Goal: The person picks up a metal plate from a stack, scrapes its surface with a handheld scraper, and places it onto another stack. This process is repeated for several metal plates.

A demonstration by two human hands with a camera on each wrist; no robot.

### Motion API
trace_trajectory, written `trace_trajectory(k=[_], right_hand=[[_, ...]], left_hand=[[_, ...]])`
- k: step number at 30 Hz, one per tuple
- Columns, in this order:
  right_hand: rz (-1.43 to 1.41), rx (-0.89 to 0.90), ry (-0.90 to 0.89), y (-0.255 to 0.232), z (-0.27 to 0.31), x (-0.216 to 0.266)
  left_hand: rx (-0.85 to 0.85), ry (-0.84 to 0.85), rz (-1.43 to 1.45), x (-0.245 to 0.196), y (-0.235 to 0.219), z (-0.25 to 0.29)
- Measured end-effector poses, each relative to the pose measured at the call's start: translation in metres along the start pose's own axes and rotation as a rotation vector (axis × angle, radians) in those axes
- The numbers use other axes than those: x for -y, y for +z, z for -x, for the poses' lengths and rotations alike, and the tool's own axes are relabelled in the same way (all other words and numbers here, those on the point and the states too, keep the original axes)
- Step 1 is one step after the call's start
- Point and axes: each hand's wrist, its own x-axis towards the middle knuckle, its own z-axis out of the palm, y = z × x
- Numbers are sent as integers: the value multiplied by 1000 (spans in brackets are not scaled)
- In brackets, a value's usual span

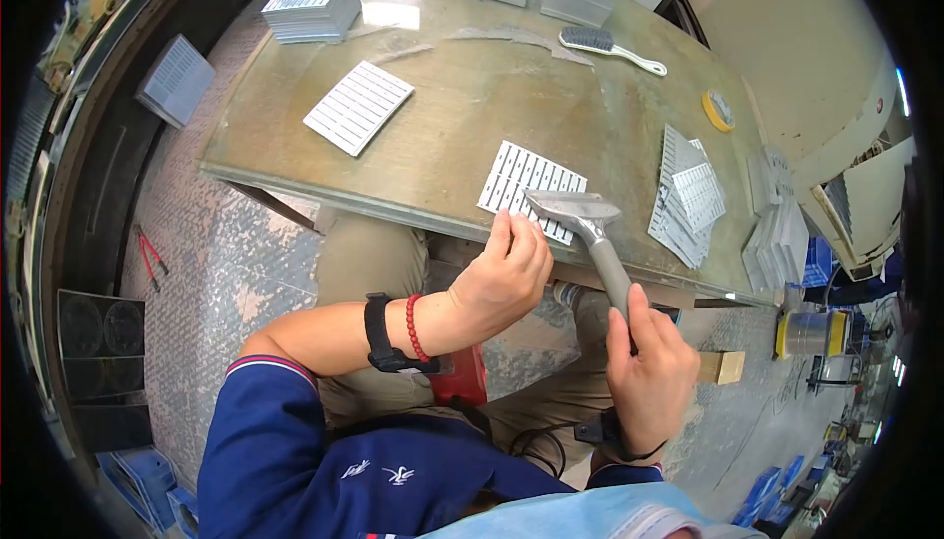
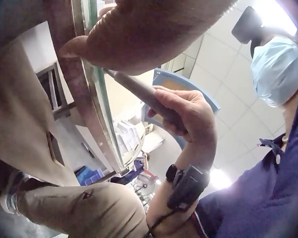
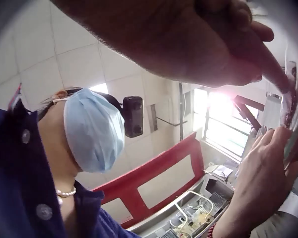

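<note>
A white panel with rows of dark slots (image 1: 506, 170) lies at the table's near edge. My left hand (image 1: 503, 269) holds it down at its near side, fingertips on the border; in the left wrist view the thumb (image 2: 74, 47) lies against the table edge. My right hand (image 1: 654, 367) grips the grey handle of a scraper (image 1: 612, 269), its fingers wrapped round the lower end. The scraper's wide metal head (image 1: 575, 207) lies over the panel's right part and hides some slots. In the left wrist view the handle (image 2: 144, 91) slants up toward the panel.
Another slotted panel (image 1: 359, 108) lies farther left on the table (image 1: 442, 96). Stacks of panels (image 1: 313, 10) stand along the back. A brush (image 1: 615, 47), a yellow tape roll (image 1: 719, 111) and loose panels (image 1: 685, 195) lie to the right. Red-handled pliers (image 1: 150, 256) are on the floor.
</note>
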Motion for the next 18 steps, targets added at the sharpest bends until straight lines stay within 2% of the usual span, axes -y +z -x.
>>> trace_trajectory(k=[7, 10, 13, 18], right_hand=[[109, -89, -16, 36, -42, -11], [35, -92, -34, 17, -31, -6], [-7, -13, -43, -1, -16, 15], [-9, -13, -90, 15, -25, 23]], left_hand=[[-72, -28, 46, -2, 9, 0], [-126, -57, 55, -1, 15, 1], [-147, -79, 63, -5, 15, 4], [-165, -79, 13, -7, 16, 2]])
